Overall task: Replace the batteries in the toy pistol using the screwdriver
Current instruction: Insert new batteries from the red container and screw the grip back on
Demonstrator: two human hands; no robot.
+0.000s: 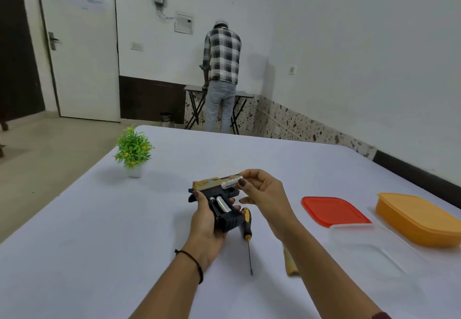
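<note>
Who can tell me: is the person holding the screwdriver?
No: the screwdriver lies on the table, while the left hand holds the toy pistol and the right hand pinches a battery.

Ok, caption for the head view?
Left hand holds toy pistol, battery bay open; right hand pinches a battery; screwdriver on table.

The white battery (231, 183) reads "Heybrig", the rest hidden

The room is evenly bright, with soft light and only faint shadows on the table (99, 243). The door (79, 44) is blurred, and the edges bend from the wide lens.
</note>
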